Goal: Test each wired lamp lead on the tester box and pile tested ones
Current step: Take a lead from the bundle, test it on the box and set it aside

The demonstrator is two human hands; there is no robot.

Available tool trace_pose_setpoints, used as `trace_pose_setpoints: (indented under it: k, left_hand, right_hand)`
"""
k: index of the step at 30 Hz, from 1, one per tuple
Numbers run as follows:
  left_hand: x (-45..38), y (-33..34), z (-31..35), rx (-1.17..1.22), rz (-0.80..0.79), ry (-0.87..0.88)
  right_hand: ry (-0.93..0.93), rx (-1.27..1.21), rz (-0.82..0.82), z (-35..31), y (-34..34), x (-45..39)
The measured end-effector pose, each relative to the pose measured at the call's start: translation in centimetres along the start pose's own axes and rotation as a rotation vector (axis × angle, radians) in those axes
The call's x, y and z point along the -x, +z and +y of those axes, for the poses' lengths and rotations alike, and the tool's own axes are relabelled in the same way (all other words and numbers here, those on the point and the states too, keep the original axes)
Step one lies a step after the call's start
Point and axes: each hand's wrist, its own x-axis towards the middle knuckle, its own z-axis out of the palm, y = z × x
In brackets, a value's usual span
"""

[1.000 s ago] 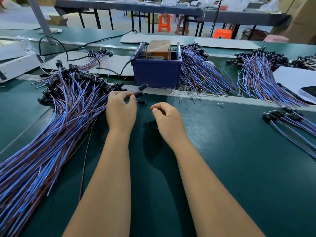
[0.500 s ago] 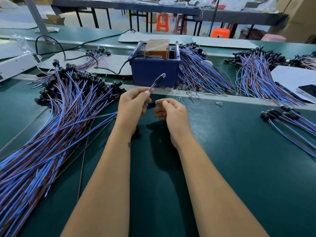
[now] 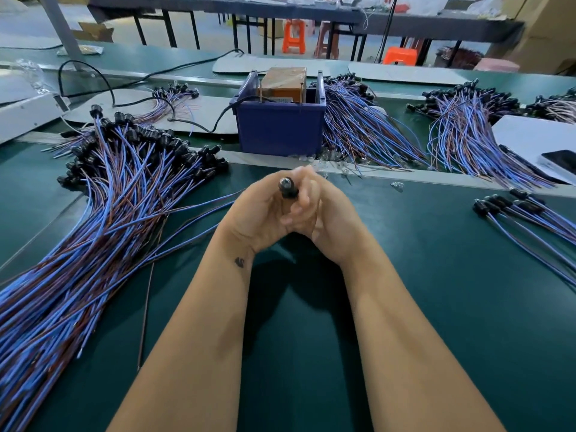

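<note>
Holding one black lamp socket (image 3: pixel 288 187) between both hands above the dark green workbench mat (image 3: pixel 436 291).
Left hand (image 3: pixel 258 210) and right hand (image 3: pixel 324 210) press together, fingers curled round the socket, just in front of the blue plastic bin (image 3: pixel 279 127) (a tape-wrapped brown tester box (image 3: pixel 283 82) sits inside). Left of the bin sprawls a big pile of blue-and-brown wired leads (image 3: pixel 103 213); behind it, orange plastic stools (image 3: pixel 294 35) stand under grey tables.

It was a factory assembly line: heaps of wired lamp leads (image 3: pixel 103 219) covered a long green surface (image 3: pixel 436 307), plastic stools (image 3: pixel 294 35) stood beyond.
</note>
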Motion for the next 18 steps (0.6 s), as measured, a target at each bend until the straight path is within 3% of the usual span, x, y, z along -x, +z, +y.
trace_pose_setpoints:
  k: [5,9,12,15,18]
  left_hand:
    - [0.3,0.3,-0.4,-0.214,-0.152,-0.183]
    - [0.5,0.0,-0.2,-0.269,-0.110,-0.370]
    - [0.8,-0.7,0.0,-0.293,-0.144,-0.409]
    - [1.1,-2.1,0.5,-0.314,0.039,-0.403]
    - [0.9,-2.9,0.7,-0.324,0.373,-0.311]
  right_hand:
    - [-0.124,-0.142,0.256,-0.2,0.0,-0.7]
    - [-0.197,-0.151,0.305,-0.4,-0.5,-0.4]
    - [-0.223,-0.173,0.318,-0.4,-0.7,-0.5]
    - [-0.232,-0.258,0.302,-0.5,-1.0,-0.3]
    - [-0.218,-0.300,0.280,-0.8,-1.5,-0.1]
